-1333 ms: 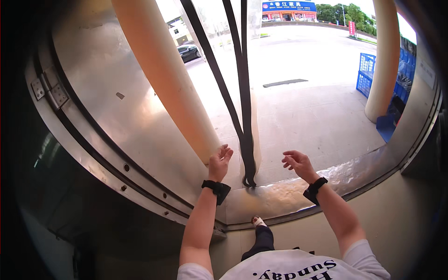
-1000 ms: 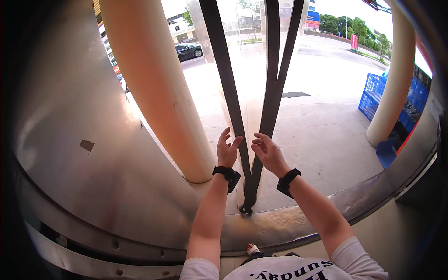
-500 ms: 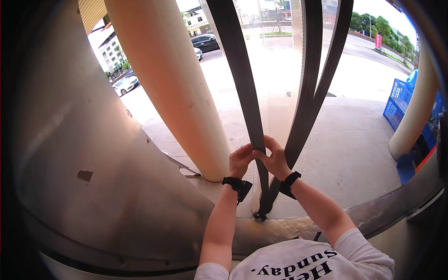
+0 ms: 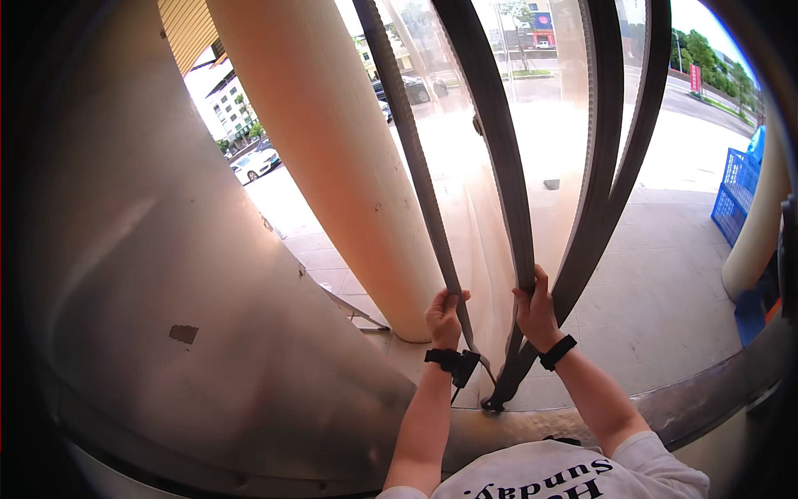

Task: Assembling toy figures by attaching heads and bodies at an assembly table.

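Note:
A see-through plastic door curtain (image 4: 478, 212) hangs in front of me, edged with long dark strips. My left hand (image 4: 444, 319) is closed around the narrow dark left strip (image 4: 407, 125), low down, thumb and fingers pinching its edge. Level with it, my right hand (image 4: 538, 316) grips the wider dark middle strip (image 4: 501, 137), fingers on its right side and thumb in front. Between the two strips the clear sheet is spread in a gap. Two more dark strips, an inner one (image 4: 605, 108) and an outer one (image 4: 650, 91), join lower down, right of my right hand.
A curved metal panel (image 4: 166, 249) fills the left, beside a cream pillar (image 4: 324, 166). A metal sill (image 4: 549, 422) runs below my hands. Blue crates (image 4: 733, 195) stand by another pillar (image 4: 752, 241) at the right. Paving (image 4: 640, 274) and parked cars (image 4: 256, 165) lie outside.
My hands were together on one strip; now they are apart. The left strip has parted from the middle one, opening a gap of clear sheet. The view has shifted a little left.

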Motion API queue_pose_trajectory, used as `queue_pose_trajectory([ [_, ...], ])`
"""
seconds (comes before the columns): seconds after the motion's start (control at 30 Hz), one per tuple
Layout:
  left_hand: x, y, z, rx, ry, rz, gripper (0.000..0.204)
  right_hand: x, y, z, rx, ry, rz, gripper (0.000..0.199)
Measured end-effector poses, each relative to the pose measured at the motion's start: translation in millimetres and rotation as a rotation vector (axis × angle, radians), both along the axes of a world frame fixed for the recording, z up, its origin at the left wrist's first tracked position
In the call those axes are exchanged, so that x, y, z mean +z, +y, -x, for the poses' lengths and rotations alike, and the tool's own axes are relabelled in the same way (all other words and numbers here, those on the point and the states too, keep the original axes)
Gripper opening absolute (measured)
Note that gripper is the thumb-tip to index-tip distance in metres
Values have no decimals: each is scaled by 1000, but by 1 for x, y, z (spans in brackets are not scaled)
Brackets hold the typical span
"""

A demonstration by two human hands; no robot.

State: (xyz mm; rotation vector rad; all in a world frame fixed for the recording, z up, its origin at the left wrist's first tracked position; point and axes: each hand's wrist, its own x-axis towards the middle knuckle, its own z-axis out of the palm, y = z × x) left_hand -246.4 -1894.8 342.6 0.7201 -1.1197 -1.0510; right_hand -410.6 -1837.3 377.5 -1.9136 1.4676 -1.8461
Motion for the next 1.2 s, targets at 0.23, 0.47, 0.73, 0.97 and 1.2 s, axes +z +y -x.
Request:
queue_pose_trajectory([
  [0.23,5,20,-110,330,45,4,11,1,8,37,-37,22,-6,42],
  [0.47,7,50,-173,565,-171,38,12,2,7,68,-130,111,62,39],
  [0.73,10,29,-154,737,-192,11,21,10,39,83,-2,14,-90,41],
  [0.97,34,95,-8,637,-438,416,40,29,114,81,-408,-63,265,31],
  [1.2,83,129,120,-107,-441,557,29,72,75,128,-283,-93,231,45],
])
